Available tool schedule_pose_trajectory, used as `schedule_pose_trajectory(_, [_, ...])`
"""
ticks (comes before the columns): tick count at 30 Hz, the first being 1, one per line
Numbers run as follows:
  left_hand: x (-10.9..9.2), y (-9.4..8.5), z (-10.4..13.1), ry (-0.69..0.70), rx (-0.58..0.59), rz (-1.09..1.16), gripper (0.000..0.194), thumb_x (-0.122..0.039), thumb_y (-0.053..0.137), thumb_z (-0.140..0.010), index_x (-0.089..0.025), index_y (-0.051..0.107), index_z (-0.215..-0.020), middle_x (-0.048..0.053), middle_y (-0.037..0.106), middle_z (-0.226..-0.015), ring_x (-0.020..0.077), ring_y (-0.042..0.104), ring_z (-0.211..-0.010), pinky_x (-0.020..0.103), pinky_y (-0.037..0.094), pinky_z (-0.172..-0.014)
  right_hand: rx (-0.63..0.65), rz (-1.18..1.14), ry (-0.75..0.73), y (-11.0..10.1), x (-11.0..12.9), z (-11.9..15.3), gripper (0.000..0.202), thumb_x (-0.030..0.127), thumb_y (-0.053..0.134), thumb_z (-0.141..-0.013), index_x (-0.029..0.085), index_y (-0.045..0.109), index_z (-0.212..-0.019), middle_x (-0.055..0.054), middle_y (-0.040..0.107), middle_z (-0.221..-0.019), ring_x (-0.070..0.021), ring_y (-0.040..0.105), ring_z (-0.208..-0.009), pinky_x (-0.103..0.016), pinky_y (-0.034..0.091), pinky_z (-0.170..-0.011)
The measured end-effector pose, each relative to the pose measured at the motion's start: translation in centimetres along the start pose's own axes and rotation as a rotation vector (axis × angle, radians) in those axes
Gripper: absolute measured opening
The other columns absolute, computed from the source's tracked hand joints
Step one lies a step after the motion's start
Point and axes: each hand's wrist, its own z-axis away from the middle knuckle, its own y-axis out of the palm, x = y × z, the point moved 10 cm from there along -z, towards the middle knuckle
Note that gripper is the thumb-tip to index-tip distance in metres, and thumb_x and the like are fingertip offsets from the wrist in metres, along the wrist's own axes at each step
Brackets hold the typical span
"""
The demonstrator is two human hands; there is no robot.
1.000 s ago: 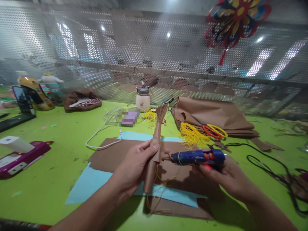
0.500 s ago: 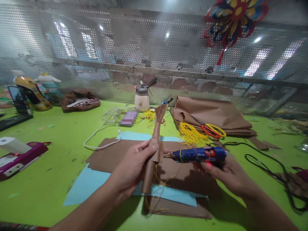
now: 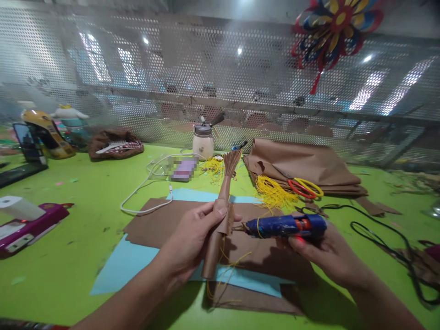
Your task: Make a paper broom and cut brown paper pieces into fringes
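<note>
My left hand (image 3: 195, 236) grips a rolled brown paper tube (image 3: 213, 256) whose far end fans out in pleats. The thumb presses on a paper strip wrapped round its middle, and a flap of it sticks out to the right. In my right hand (image 3: 326, 252) is a blue glue gun (image 3: 285, 227), held level with its nozzle pointing left at the flap's edge. Whether the tip touches the paper I cannot tell. Thin yellow strings (image 3: 235, 263) trail from the tube. Beneath lie brown paper sheets (image 3: 154, 220) and light blue paper (image 3: 120, 270).
A folded brown paper stack (image 3: 302, 160) lies back right with scissors (image 3: 304, 187) and yellow string (image 3: 275, 192). A black cord (image 3: 385, 233) curls at right. A lidded bottle (image 3: 203, 140), a phone (image 3: 184, 168) with white cable and a purple power strip (image 3: 37, 224) are around.
The glue gun has shifted slightly right and down along the flap's edge. The pleated end of the tube has tilted a little to the right.
</note>
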Motion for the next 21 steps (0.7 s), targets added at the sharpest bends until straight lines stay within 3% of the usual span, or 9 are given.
schedule_pose_trajectory(4, [-0.1, 0.8, 0.1, 0.017, 0.048, 0.022, 0.033, -0.034, 0.054, -0.078, -0.014, 0.058, -0.104, 0.008, 0.063, -0.084, 0.0107, 0.056, -0.062, 0.020, 0.044, -0.056, -0.051, 0.024, -0.029, -0.2, 0.4, -0.2, 0.016, 0.030, 0.054, -0.079, 0.015, 0.060, -0.079, -0.004, 0.061, -0.068, -0.0133, 0.056, -0.062, -0.020, 0.045, -0.053])
schedule_pose_trajectory(9, [-0.4, 0.5, 0.2, 0.029, -0.006, -0.014, 0.027, -0.032, 0.056, -0.077, -0.012, 0.061, -0.094, 0.009, 0.064, -0.090, 0.0104, 0.056, -0.069, 0.016, 0.043, -0.058, -0.157, 0.068, -0.017, -1.2, 0.0, -0.2, 0.017, 0.032, 0.052, -0.080, 0.016, 0.059, -0.077, -0.003, 0.059, -0.067, -0.0129, 0.055, -0.062, -0.020, 0.044, -0.054])
schedule_pose_trajectory(15, [-0.2, 1.0, 0.2, 0.015, 0.041, 0.017, 0.030, -0.033, 0.055, -0.077, -0.014, 0.059, -0.099, 0.009, 0.064, -0.087, 0.0112, 0.057, -0.064, 0.020, 0.044, -0.058, -0.086, 0.052, -0.030, -0.6, -0.3, -0.2, 0.016, 0.032, 0.054, -0.079, 0.016, 0.057, -0.079, -0.004, 0.060, -0.069, -0.0139, 0.054, -0.062, -0.023, 0.044, -0.055])
schedule_pose_trajectory(21, [-0.3, 0.5, 0.4, 0.027, -0.020, -0.045, 0.026, -0.032, 0.057, -0.076, -0.013, 0.060, -0.094, 0.008, 0.065, -0.089, 0.0094, 0.056, -0.066, 0.015, 0.041, -0.056, -0.163, 0.076, -0.017, -1.3, -0.3, -0.3, 0.017, 0.031, 0.051, -0.081, 0.016, 0.058, -0.076, -0.003, 0.059, -0.068, -0.0134, 0.054, -0.063, -0.022, 0.043, -0.055])
